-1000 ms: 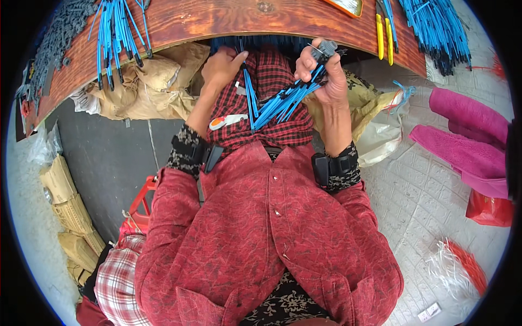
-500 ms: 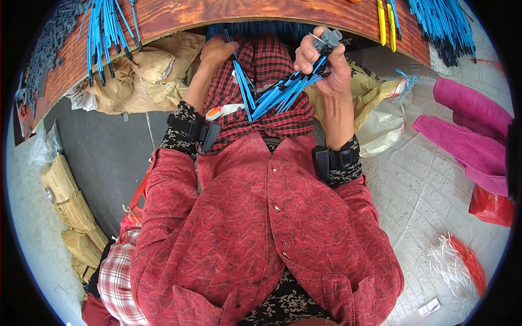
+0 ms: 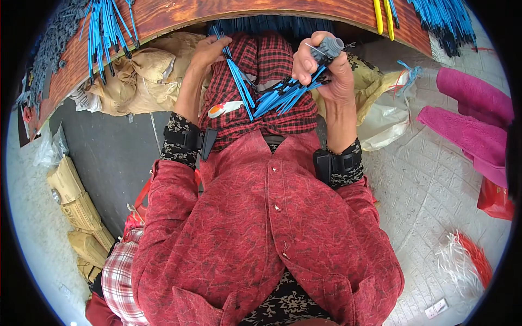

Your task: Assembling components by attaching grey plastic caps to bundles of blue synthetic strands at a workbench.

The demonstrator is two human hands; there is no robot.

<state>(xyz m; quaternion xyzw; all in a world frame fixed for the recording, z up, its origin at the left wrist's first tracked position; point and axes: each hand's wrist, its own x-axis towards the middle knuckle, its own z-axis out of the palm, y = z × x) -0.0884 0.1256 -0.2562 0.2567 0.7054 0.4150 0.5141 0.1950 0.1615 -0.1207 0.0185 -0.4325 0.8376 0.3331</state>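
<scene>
In my left hand point(image 3: 206, 53), closed near the table edge, are the upper ends of a few thin blue rods point(image 3: 239, 81) with black tips. They slant down over my red-and-black checked lap point(image 3: 266, 60). My right hand point(image 3: 341, 81) is closed around a dark grey ribbed plastic piece point(image 3: 327, 49) with a round end. A thin pale pin-like bit sticks out beside its fingers. Below that same hand a bundle of blue rods with black ends point(image 3: 285, 98) fans toward the left rods; the fingers partly hide its upper end. A white-and-orange object point(image 3: 224, 109) lies on my lap.
A curved wooden table point(image 3: 228, 12) spans the top, bearing blue rods point(image 3: 106, 32), grey pieces point(image 3: 60, 46) and yellow-handled tool point(image 3: 383, 19). Brown paper sacks point(image 3: 130, 81) lie below left. A pale sack point(image 3: 383, 119) and magenta cloths point(image 3: 467, 130) are at right.
My left hand has shifted slightly left, and the upper ends of its rods moved with it. In my right hand the grey piece has turned, showing its round end more.
</scene>
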